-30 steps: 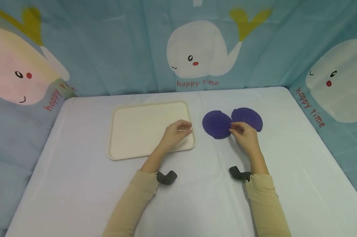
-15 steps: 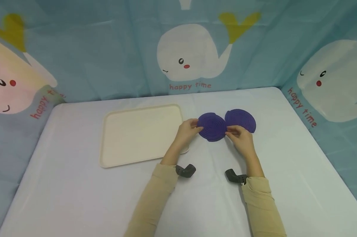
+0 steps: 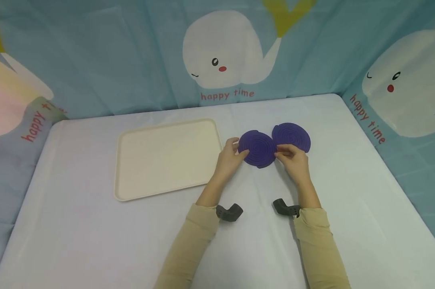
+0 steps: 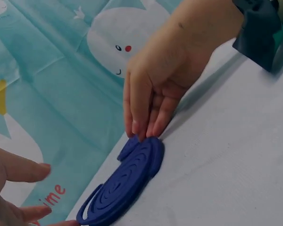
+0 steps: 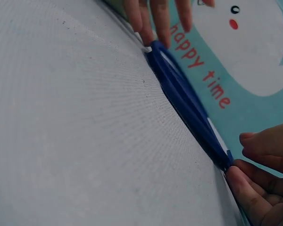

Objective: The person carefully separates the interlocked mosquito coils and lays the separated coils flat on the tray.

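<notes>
A purple round coaster-like disc (image 3: 258, 148) with ridged rings and small tabs lies between the two hands in the head view. My right hand (image 3: 294, 160) pinches its right edge between thumb and fingers. At the left edge, my left hand (image 3: 231, 158) touches it with one digit, while the other fingers stay extended and apart, as the right wrist view shows. A second purple disc (image 3: 292, 135) of the same kind lies just behind to the right, partly hidden by the right hand. Whether the first disc is slightly raised, I cannot tell.
A cream rectangular tray (image 3: 167, 160) with a low rim lies left of the left hand. White cloth covers the table (image 3: 94, 237). Behind it hangs a blue curtain (image 3: 138, 52) with whale prints.
My left hand has moved right from above the tray to the near disc's left edge. The right hand has stayed at that disc's right edge. The head view has shifted slightly.
</notes>
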Demonstrator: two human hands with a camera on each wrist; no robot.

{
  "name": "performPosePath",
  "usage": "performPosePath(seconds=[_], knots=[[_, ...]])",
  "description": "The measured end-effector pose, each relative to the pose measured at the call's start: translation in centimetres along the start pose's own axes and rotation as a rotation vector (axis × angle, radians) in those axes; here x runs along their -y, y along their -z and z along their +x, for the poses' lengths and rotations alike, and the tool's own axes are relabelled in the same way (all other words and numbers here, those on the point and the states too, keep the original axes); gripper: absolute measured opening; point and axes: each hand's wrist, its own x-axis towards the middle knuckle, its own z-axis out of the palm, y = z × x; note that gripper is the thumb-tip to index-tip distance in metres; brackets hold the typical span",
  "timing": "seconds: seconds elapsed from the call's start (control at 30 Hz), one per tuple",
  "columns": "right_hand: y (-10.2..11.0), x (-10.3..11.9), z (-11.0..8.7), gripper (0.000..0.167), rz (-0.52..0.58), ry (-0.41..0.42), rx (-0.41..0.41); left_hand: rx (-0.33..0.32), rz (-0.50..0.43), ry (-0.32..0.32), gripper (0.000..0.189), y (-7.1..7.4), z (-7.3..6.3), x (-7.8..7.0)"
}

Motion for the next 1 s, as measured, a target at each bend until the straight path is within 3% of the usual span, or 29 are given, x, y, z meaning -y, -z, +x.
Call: performPosePath(seconds=[0.13,0.3,0.5,0.77,0.87,1.0], knots=[[0.0,0.0,0.2,0.027,0.026,-0.017,-0.003,-0.003,-0.091,0.058,0.064,0.1,-0.1,-0.5],[-0.1,-0.1,0.3,0.029,0.037,-0.034,-0.007,0.020,-0.068,0.093,0.073,-0.1,0.1,-0.2],[-0.1,-0.2,0.2,0.030,0.031,-0.061,0.005,0.012,-0.120,0.087,0.069,-0.5,0.0,0.0],[-0.1,-0.3,0.3,0.034,0.016,-0.056,0.032,0.024,-0.147,0.034,0.047,-2.1,0.0,0.2],[-0.1,-0.2,0.3,0.037,0.033,-0.042,0.035,0.036,-0.249,0.045,0.046,-2.4,-0.1,0.3],[-0.2,-0.2,0.4,0.043,0.095,-0.025,0.027,0.099,-0.387,0.064,0.047,-2.0,-0.2,0.2]])
